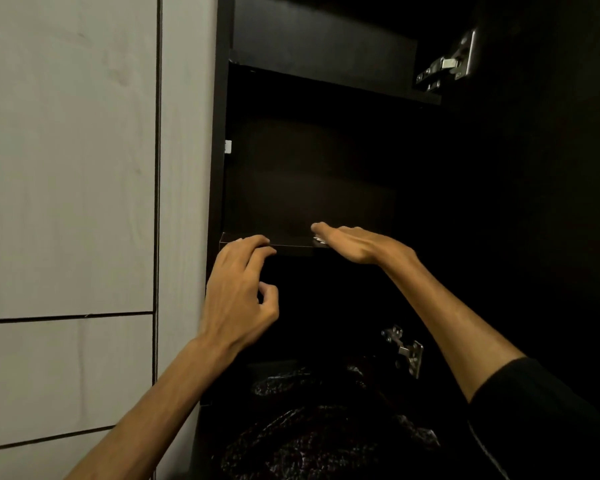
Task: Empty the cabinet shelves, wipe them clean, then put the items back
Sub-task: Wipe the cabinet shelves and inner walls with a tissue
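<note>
Left hand [238,292] hooks the shelf edge [291,244]; right hand [354,244] lies flat atop.

I stand in a home, facing a dark wooden cabinet [312,188] with metal hinges [447,64], beside pale wood-grain panelling [66,168].

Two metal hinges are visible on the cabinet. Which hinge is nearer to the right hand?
The lower hinge, below the right hand and beside that forearm. The upper hinge sits far above, near the top shelf.
</note>
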